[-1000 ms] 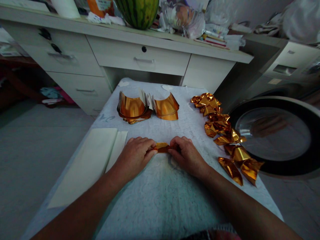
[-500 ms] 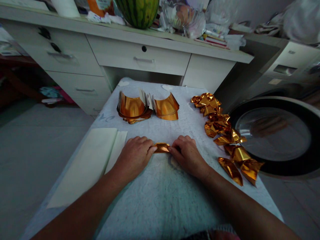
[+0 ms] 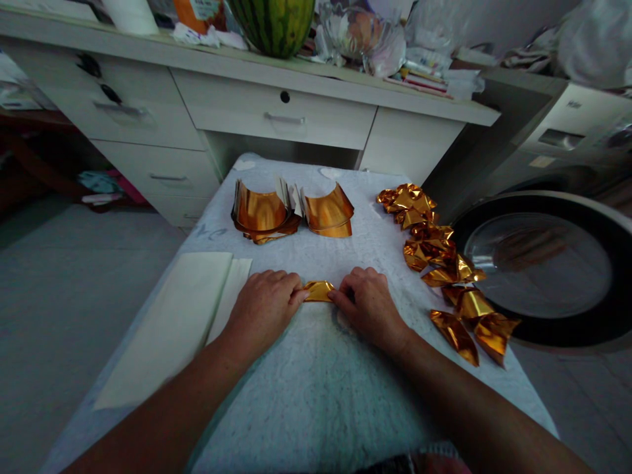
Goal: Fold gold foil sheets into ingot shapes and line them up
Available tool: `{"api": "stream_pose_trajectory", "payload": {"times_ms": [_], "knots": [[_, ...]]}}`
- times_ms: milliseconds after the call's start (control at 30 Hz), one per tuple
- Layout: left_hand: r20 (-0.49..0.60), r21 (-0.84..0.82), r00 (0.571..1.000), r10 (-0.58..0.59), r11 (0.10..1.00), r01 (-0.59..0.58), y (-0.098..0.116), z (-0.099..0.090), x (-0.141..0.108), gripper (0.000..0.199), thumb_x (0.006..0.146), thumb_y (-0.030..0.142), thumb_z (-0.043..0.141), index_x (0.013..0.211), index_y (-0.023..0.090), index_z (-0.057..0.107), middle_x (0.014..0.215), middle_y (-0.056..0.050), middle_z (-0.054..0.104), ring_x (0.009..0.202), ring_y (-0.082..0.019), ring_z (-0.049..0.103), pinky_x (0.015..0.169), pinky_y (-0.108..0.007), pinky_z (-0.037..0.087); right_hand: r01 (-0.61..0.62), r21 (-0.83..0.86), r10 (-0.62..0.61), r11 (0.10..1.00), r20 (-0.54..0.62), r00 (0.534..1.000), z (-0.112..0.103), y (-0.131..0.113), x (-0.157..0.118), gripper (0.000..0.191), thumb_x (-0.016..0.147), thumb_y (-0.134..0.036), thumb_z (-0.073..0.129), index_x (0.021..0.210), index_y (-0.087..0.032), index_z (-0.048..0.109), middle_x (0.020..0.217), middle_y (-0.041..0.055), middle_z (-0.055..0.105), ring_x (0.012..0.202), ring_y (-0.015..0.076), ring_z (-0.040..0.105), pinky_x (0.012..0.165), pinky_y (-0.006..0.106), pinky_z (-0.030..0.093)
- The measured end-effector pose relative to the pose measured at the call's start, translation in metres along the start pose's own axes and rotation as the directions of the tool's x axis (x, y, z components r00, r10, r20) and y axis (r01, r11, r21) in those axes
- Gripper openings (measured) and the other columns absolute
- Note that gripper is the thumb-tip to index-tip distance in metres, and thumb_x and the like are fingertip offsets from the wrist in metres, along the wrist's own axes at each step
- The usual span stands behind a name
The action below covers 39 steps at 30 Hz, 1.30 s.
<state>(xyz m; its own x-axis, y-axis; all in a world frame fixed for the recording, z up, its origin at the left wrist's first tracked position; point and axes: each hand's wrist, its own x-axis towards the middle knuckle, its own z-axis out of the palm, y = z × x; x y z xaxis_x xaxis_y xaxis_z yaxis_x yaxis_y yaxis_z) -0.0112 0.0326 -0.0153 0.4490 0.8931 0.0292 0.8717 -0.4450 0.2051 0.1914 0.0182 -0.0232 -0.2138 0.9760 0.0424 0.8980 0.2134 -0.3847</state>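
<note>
A small folded piece of gold foil paper (image 3: pixel 318 291) lies between my hands at the middle of the cloth-covered table (image 3: pixel 316 395). My left hand (image 3: pixel 270 303) pinches its left end, and my right hand (image 3: pixel 368 299) pinches the right end. Beyond them stand two curved stacks of gold sheets, a left one (image 3: pixel 261 212) and a right one (image 3: pixel 329 212). Several folded gold foil pieces (image 3: pixel 429 243) run in a row down the table's right side. Left of my left hand lie pale paper sheets (image 3: pixel 170 322), partly under my left forearm.
A white counter with drawers (image 3: pixel 281 118) stands behind the table, bearing a watermelon (image 3: pixel 276 23), a glass bowl (image 3: pixel 353 29) and plastic bags. At the right, the round open door (image 3: pixel 538 263) of a washing machine (image 3: pixel 557 131) is beside the table edge.
The foil between my hands has changed shape slightly and looks brighter, its upper edge now more rounded. Both hands keep nearly the same place and grip.
</note>
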Motion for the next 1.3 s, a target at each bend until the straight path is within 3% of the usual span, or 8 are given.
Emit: {"api": "stream_pose_trajectory", "payload": {"times_ms": [233, 1100, 1300], "knots": [[0.002, -0.044, 0.999, -0.038, 0.998, 0.038, 0.0016, -0.0028, 0.0004, 0.015, 0.091, 0.028, 0.059, 0.078, 0.021, 0.058, 0.074, -0.002, 0.066, 0.074, -0.02, 0.062, 0.068, -0.032, 0.041, -0.019, -0.01, 0.019, 1.0, 0.0, 1.0, -0.0007, -0.0024, 0.0014, 0.027, 0.091, -0.037, 0.062, 0.07, -0.02, 0.065, 0.079, 0.0045, 0.063, 0.081, 0.0211, 0.051, 0.072, 0.036, 0.029], [-0.025, -0.019, 0.998, -0.052, 0.999, 0.051, 0.0026, 0.0015, 0.001, 0.016, 0.093, 0.025, 0.051, 0.081, 0.02, 0.06, 0.08, -0.004, 0.068, 0.081, -0.023, 0.062, 0.073, -0.036, 0.042, -0.037, -0.098, 0.038, 0.994, 0.011, 0.999, -0.0018, -0.007, 0.0016, 0.027, 0.093, -0.036, 0.059, 0.072, -0.019, 0.063, 0.081, 0.0066, 0.064, 0.082, 0.0226, 0.053, 0.072, 0.036, 0.029], [-0.028, -0.11, 0.998, -0.053, 0.993, 0.05, 0.0032, 0.0043, 0.0007, 0.007, 0.09, 0.019, 0.053, 0.086, 0.02, 0.059, 0.082, -0.003, 0.064, 0.081, -0.022, 0.059, 0.073, -0.035, 0.042, -0.055, -0.037, 0.053, 0.998, -0.029, 0.998, -0.0006, -0.0052, 0.0017, 0.015, 0.09, -0.03, 0.063, 0.08, -0.019, 0.062, 0.082, 0.005, 0.064, 0.081, 0.0219, 0.052, 0.074, 0.035, 0.03]]}}
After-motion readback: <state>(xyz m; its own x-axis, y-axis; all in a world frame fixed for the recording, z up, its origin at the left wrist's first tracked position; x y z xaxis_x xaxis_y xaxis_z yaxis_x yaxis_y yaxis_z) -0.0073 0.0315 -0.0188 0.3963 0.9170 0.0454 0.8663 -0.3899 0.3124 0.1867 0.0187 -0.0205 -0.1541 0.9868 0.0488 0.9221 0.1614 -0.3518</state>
